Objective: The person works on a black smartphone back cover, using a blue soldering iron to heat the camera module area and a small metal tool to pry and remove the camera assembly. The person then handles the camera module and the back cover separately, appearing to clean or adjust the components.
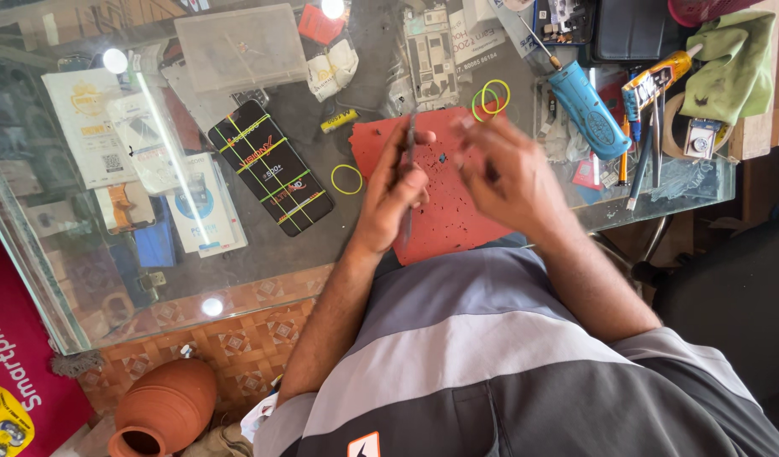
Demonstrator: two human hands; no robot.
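Note:
My left hand (395,190) grips a thin dark flat item, seen edge-on like a phone (409,173), above a red work mat (444,182) on the glass counter. My right hand (504,173) hovers just right of it over the mat, blurred by motion; whether it holds anything small is unclear. Tiny dark specks, like screws, lie scattered on the mat.
A black boxed item (273,167) and yellow-green rubber bands (347,179) lie left of the mat. A blue tool (588,110), screwdrivers (643,144), a green cloth (732,63) and a clear plastic box (241,46) sit around. A clay pot (165,406) stands on the floor.

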